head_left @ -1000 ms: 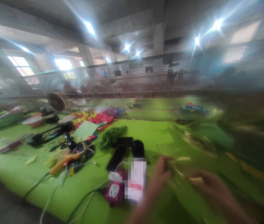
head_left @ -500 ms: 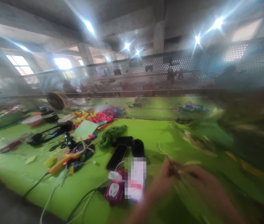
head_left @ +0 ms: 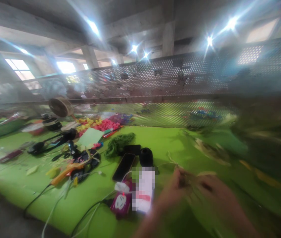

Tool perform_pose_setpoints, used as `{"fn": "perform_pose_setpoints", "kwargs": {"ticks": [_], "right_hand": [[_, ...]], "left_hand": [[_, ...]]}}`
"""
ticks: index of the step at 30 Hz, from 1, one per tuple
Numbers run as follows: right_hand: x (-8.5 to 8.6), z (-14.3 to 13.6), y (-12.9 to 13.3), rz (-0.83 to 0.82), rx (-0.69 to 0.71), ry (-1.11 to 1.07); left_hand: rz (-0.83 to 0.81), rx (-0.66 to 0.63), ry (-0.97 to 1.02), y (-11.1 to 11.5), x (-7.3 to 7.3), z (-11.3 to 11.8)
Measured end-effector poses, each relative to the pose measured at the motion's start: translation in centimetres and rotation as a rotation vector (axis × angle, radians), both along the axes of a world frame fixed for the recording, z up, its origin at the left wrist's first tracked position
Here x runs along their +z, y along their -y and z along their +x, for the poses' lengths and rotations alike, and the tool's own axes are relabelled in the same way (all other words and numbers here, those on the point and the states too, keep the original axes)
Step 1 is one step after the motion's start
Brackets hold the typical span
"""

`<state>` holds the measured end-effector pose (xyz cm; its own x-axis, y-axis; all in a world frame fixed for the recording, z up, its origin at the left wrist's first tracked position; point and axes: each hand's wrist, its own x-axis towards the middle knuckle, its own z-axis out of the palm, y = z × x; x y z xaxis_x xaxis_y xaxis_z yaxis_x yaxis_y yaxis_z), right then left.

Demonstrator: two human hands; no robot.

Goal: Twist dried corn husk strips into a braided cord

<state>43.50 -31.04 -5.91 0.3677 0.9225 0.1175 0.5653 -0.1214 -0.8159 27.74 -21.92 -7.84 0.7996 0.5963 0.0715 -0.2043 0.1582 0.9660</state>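
Observation:
My left hand [head_left: 173, 186] is closed, with fingertips pinched on a pale straw-like strand [head_left: 172, 159] whose thin end sticks up above them. Just to the right, my right hand [head_left: 214, 191] has its fingers curled, blurred by motion. Between the two hands more pale yellow-green strips hang down, too smeared to make out clearly. Whether the right fingers grip one of these is hard to see. Left of my hands stand a black spool of thread [head_left: 146, 157] and a phone with a lit screen [head_left: 145, 193].
A dark phone [head_left: 123, 167], purple power strip [head_left: 120, 202], green yarn [head_left: 117, 145] and orange glue gun [head_left: 66, 172] lie leftward on the green table [head_left: 100, 215]. Pale dry leaves [head_left: 212, 152] lie right. Behind runs a perforated metal screen [head_left: 155, 82]; a fan [head_left: 60, 107] stands back left.
My right hand has shifted slightly right, a little farther from my left hand. The left hand stays almost in place on the strand; the table things have not moved.

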Motion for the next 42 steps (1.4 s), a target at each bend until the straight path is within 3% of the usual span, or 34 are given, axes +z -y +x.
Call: {"fn": "perform_pose_setpoints", "kwargs": {"ticks": [6,14,28,33,42], "right_hand": [[0.3,-0.2,-0.2,0.018,-0.004,-0.024],[-0.8,0.4,-0.8,-0.045,0.057,-0.112],[-0.4,0.1,-0.3,-0.048,0.153,-0.188],[-0.7,0.5,-0.2,-0.09,0.221,-0.065],[0.5,0.1,0.1,-0.07,0.3,0.115]], "left_hand": [[-0.027,-0.02,0.035,0.1,0.2,0.1],[0.03,-0.036,-0.013,0.0,0.0,-0.1],[0.006,-0.044,-0.009,-0.2,-0.2,-0.1],[0.039,-0.039,-0.002,-0.1,-0.5,-0.2],[0.026,-0.05,0.008,-0.4,-0.7,0.2]]}}
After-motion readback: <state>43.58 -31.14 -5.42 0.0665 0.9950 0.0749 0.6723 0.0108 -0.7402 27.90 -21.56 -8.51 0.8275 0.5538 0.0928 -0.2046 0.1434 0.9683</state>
